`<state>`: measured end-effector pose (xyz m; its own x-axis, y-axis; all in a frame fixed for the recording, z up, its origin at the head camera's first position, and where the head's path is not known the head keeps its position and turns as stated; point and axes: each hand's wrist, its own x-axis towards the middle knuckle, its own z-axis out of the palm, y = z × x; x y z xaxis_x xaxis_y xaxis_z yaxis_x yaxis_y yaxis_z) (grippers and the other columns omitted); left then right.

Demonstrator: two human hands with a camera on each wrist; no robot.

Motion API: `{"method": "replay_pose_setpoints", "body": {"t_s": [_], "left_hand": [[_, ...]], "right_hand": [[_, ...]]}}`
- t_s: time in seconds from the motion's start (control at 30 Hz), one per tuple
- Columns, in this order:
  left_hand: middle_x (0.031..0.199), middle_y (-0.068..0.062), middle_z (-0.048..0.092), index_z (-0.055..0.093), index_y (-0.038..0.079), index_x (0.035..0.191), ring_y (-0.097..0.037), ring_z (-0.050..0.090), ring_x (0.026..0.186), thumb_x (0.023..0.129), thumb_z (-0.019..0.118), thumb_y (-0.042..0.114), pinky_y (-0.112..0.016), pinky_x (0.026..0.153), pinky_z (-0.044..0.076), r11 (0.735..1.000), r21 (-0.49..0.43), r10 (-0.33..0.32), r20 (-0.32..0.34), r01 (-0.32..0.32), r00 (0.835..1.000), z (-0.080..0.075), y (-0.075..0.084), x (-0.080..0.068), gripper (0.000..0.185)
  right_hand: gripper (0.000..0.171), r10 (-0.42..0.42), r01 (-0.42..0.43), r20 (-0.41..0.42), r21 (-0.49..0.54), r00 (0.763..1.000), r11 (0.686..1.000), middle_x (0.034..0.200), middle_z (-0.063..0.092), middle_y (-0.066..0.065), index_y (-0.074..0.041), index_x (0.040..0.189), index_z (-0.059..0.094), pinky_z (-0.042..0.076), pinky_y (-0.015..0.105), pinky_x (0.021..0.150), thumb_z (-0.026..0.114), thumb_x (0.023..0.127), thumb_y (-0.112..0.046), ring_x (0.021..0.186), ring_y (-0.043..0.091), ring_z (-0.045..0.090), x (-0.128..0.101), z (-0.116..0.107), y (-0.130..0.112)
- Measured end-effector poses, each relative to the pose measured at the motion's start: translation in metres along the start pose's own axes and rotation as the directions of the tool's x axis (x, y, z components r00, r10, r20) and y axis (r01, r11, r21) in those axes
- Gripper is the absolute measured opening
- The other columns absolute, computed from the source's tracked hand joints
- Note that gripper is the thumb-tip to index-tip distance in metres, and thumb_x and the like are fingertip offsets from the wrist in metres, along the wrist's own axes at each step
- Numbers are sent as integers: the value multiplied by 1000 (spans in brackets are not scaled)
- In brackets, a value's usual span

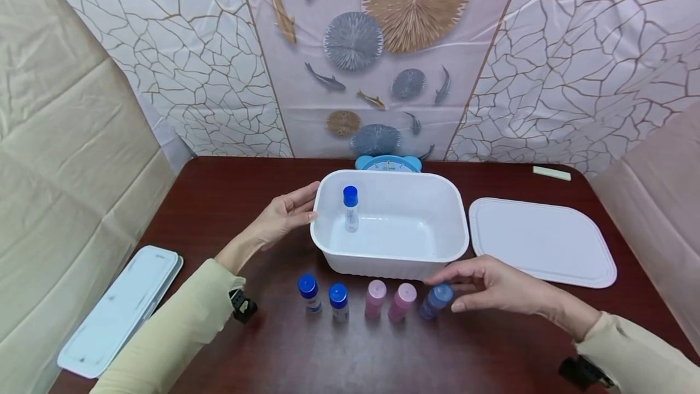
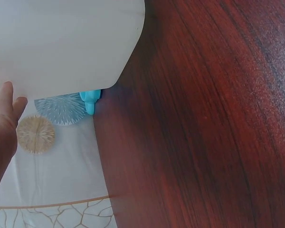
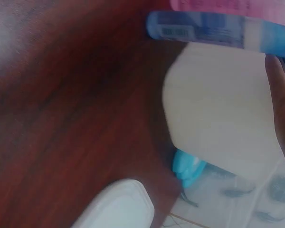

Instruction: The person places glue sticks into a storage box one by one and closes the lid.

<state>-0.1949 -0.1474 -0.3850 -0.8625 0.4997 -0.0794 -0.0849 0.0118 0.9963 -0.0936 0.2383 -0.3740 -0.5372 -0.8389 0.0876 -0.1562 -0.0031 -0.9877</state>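
A white tub (image 1: 391, 242) stands mid-table with a blue-capped clear bottle (image 1: 350, 207) upright inside it. My left hand (image 1: 305, 204) rests with straight fingers against the tub's left rim; the left wrist view shows its fingers (image 2: 4, 111) beside the tub wall (image 2: 61, 42). In front of the tub stand two small blue-capped bottles (image 1: 309, 292), two pink bottles (image 1: 375, 298) and a tilted blue bottle (image 1: 435, 300). My right hand (image 1: 451, 293) pinches the blue bottle at its cap end. The right wrist view shows this blue bottle (image 3: 213, 31) against the tub (image 3: 218, 109).
A white lid (image 1: 541, 241) lies flat to the right of the tub. A light blue dial object (image 1: 388, 163) sits behind the tub. A flat white case (image 1: 123, 309) lies at the table's left edge, and a small pale block (image 1: 552, 172) at the back right.
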Motion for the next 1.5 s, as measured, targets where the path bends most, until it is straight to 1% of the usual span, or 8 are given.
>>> {"method": "replay_pose_setpoints", "body": {"t_s": [0.3,0.43,0.7,0.8,0.9,1.1,1.27,1.5], "left_hand": [[151,-12,33,29,7,148,-27,35,137,89,60,0,-30,101,40,1000,-6,-3,-1,3,1000,-1,-1,0,66],[151,-11,33,30,7,147,-27,35,137,89,60,-1,-30,101,40,1000,-4,-8,-5,8,1000,-1,-1,0,66],[151,-11,33,29,7,148,-26,35,137,89,61,2,-30,102,40,1000,1,-4,2,4,1000,-1,-1,-1,67],[152,-12,32,28,7,148,-27,34,137,89,61,1,-30,102,40,1000,1,7,6,-7,1000,-1,-1,-1,67],[151,-12,32,28,6,148,-27,35,137,89,60,1,-31,102,40,1000,0,11,5,-11,1000,-1,-1,-2,67],[151,-13,32,28,7,148,-28,34,137,90,60,1,-31,102,40,1000,3,14,3,-14,1000,-1,-1,-2,66],[152,-13,30,27,6,148,-30,32,138,90,59,1,-34,103,39,1000,-6,17,20,-17,1000,-2,-3,-1,67],[152,-13,30,27,6,148,-30,32,138,90,60,1,-36,103,39,999,-9,33,31,-33,999,-3,-1,-1,67]], "right_hand": [[37,73,-83,-78,-133,994,988,120,64,-2,6,122,57,52,24,89,64,87,-1,109,8,61,1,4,2],[34,57,-68,-65,-180,996,981,115,66,3,4,119,59,55,27,82,65,86,-2,99,6,64,0,0,-11],[40,-54,51,-2,-308,999,950,108,69,5,-1,118,61,55,23,67,63,81,13,85,7,64,17,-31,-89],[40,-119,99,-32,-375,992,922,112,68,6,1,117,62,54,22,68,62,80,15,88,10,65,35,-43,-119],[34,-102,35,-136,-425,985,905,113,69,3,0,116,62,55,23,70,63,84,9,91,13,66,58,-48,-134],[30,40,-168,-324,-378,945,911,109,69,7,-2,115,64,55,24,77,68,85,-6,92,11,67,116,-43,-104],[32,162,-259,-312,-300,936,918,110,69,11,-4,117,63,56,29,78,68,85,-8,91,12,66,147,-33,-68],[35,297,-357,-247,-250,922,900,121,63,16,1,120,61,55,30,86,67,86,-5,103,18,63,167,-20,-36]]}}
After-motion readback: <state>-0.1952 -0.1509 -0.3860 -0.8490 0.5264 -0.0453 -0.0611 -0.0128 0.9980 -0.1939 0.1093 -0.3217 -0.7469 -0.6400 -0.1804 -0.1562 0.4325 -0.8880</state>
